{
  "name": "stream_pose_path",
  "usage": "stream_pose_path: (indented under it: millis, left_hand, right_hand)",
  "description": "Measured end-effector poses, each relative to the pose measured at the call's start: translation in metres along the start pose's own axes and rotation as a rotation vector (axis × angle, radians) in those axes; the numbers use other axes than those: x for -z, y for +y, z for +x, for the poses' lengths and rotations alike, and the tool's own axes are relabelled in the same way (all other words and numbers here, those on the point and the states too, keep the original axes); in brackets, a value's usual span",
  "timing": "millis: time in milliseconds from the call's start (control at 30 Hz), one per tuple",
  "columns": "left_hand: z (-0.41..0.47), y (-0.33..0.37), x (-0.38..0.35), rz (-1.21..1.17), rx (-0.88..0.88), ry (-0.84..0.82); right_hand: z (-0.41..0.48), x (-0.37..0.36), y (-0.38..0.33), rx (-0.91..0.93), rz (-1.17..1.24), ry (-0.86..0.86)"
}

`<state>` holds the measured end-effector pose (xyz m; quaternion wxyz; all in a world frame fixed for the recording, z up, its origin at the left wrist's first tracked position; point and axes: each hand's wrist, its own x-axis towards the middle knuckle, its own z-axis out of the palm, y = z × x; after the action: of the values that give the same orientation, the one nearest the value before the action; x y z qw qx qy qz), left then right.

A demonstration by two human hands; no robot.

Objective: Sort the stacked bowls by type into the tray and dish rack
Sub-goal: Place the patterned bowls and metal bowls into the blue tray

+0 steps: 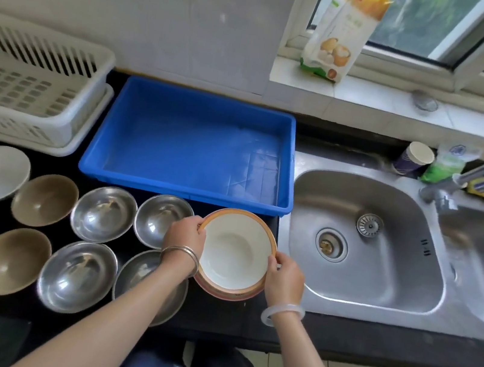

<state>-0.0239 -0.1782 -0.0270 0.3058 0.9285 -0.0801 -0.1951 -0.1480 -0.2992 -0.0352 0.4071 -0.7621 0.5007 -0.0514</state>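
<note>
Head | left hand (pixel 185 234) grips orange-rimmed bowl (pixel 234 252) at rim; right hand (pixel 284 280) grips opposite rim

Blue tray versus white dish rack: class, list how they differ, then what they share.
The blue tray has solid walls and floor; the white dish rack is slotted and gridded. The blue tray stands beside the sink; the white dish rack stands far left. Both are rectangular, open-topped, on the dark counter.
</note>
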Motion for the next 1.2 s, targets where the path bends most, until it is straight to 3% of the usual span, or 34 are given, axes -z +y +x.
stream_pose_path:
  millis: [433,767,1200]
  left_hand:
    - [0.013,0.048,0.019,-0.185,-0.109,-0.180]
    - [-0.024,0.097,-0.052,-0.264,-0.152,-0.465]
    - [-0.035,0.090,-0.098,-0.049,-0.182,-0.448]
  right_hand:
    - [0.003,0.063,-0.010,-0.106,0.180,0.076]
    - [-0.008,0.135,0.048,-0.253,0.194,0.260]
    - [-0.001,0.122,0.099,-0.370,0.185,0.164]
